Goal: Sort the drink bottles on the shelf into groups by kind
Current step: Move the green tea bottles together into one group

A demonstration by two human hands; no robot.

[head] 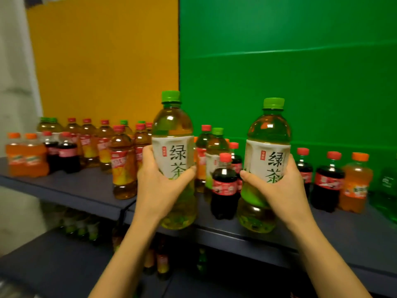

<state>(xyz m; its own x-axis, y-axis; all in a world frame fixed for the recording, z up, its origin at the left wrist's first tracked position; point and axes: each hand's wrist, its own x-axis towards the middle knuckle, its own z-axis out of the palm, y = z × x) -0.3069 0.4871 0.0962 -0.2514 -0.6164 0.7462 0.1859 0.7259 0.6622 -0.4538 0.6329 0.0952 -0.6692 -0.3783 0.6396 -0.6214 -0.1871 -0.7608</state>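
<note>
In the head view, the left hand is wrapped around the white label of a tall clear plastic green-tea bottle with a light green cap, holding it upright in front of the dark grey shelf board. The right hand grips a second green-tea bottle of the same kind, also upright, its base level with the shelf's front edge. Both bottles are well apart from each other.

Between them, on the shelf, stands a small dark cola bottle with a red cap, and behind it another green-capped tea bottle. To the left, a group of amber tea bottles with red caps and red-yellow labels stands near 2 orange soda bottles with orange caps and 2 small cola bottles. At the right are further cola bottles and 1 orange soda bottle. Behind the shelf, a yellow panel meets a green panel. A lower shelf holds blurred bottles.
</note>
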